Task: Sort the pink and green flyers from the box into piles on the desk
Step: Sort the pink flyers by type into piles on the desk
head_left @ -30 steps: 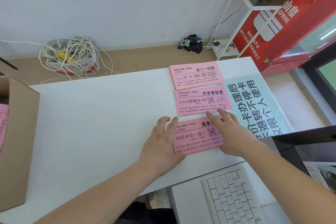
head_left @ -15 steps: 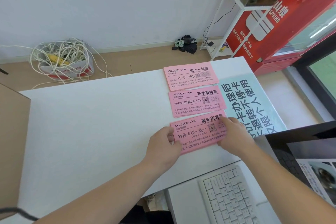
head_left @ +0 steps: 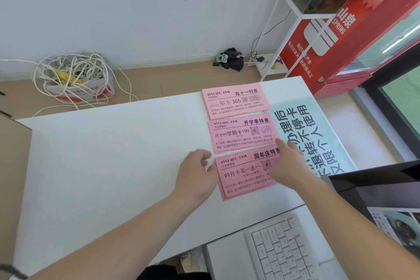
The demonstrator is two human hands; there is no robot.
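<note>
Three piles of pink flyers lie in a column on the white desk point(head_left: 113, 166): a far pile point(head_left: 235, 102), a middle pile point(head_left: 241, 134) and a near pile point(head_left: 243, 175). A pale green flyer point(head_left: 318, 129) with large black print lies to their right. My left hand point(head_left: 197, 175) sits at the near pile's left edge, fingers loosely curled and touching the paper. My right hand point(head_left: 288, 166) lies flat on the pile's right part, its fingers reaching the middle pile's corner. The brown cardboard box point(head_left: 13, 177) shows only its side at the far left.
A white keyboard point(head_left: 284, 250) sits on a lower tray at the desk's front right. A dark screen point(head_left: 375, 186) stands at the right. On the floor behind are a carton of tangled cables point(head_left: 75, 77), a white shelf frame point(head_left: 279, 29) and a red cooler point(head_left: 341, 41).
My left hand slid off the top of the near pink pile to its left edge. My right hand moved down onto the pile's right side. The box has drifted further out of view.
</note>
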